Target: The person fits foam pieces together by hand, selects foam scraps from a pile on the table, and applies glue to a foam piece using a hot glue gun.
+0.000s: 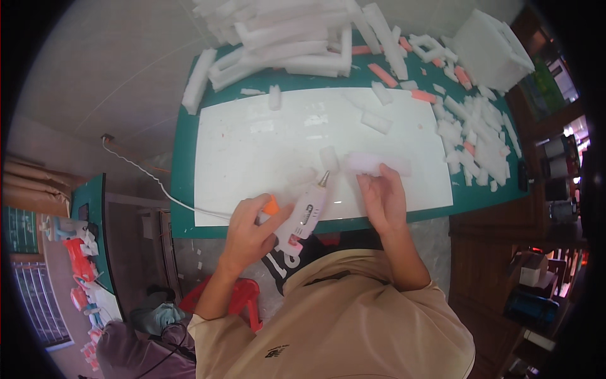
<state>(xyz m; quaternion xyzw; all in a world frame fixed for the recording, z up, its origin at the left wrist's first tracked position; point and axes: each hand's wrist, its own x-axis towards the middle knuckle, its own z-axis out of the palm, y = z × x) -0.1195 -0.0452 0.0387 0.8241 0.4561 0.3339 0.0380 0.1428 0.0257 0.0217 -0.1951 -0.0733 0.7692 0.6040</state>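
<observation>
My left hand is wrapped around a white hot glue gun with an orange trigger. The gun's metal nozzle points up and away, near the middle of the white board. My right hand pinches the near edge of a pale foam strip, its thumb and fingertips at the edge. Just beyond the nozzle, a small white foam block rests on the board. Another pale foam piece, blurred, lies partly behind the gun.
Long foam strips and frames are piled at the far edge of the green table. Foam scraps heap at the right, below a foam box. A white cord runs leftward to a wall socket. A red stool stands lower left.
</observation>
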